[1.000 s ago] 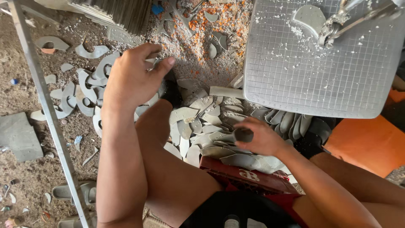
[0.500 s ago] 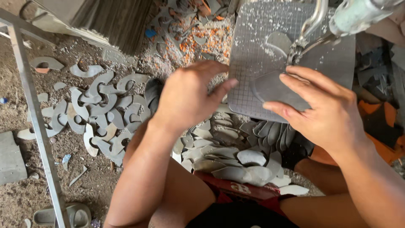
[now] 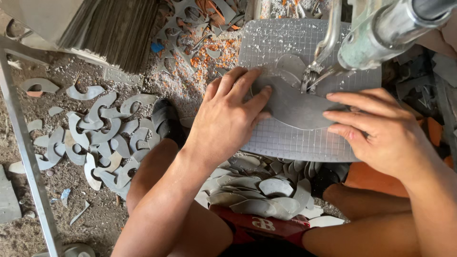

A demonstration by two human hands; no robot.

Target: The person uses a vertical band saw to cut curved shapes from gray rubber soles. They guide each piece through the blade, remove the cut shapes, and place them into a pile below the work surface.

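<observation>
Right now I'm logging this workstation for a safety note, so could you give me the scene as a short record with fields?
Left hand: left hand flat, fingers pressing on the grey sheet piece
Right hand: right hand fingers resting on the same piece's right edge
Work surface: gridded mat
Machine: metal machine head over the piece, between the hands
Lap: pile of cut grey shapes
Ground: curved grey offcuts scattered on dirt

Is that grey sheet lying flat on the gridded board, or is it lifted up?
Flat. The grey sheet lies on the gridded board, with the left hand and right hand spread on top of it.
</observation>
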